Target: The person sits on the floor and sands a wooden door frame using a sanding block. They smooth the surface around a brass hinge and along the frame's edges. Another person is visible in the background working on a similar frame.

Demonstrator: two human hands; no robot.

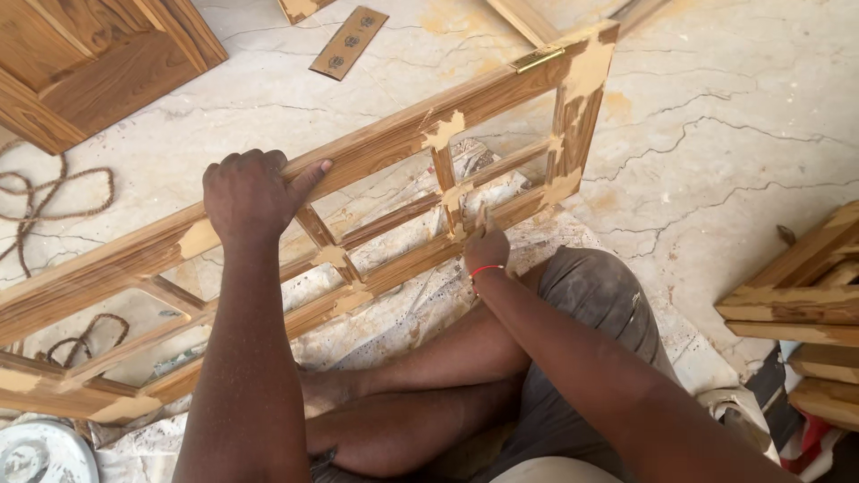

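Observation:
A wooden window frame (pixel 385 143) with several openings stands on its long edge across my lap, its joints patched with pale filler. My left hand (pixel 250 192) grips the top rail of the frame. My right hand (pixel 486 248), with a red band at the wrist, is closed on a small flat scraper blade (pixel 484 217) pressed against a filler patch at the lower rail's joint. A brass hinge (pixel 538 59) sits on the top rail near the far right corner.
I sit cross-legged on a stained white sheet (pixel 420 309) over a cracked stone floor (pixel 716 134). A wooden panel door (pixel 89 63) lies at the top left, brown rope (pixel 45 192) on the left, stacked wooden frames (pixel 805 304) on the right, a white tin lid (pixel 40 452) bottom left.

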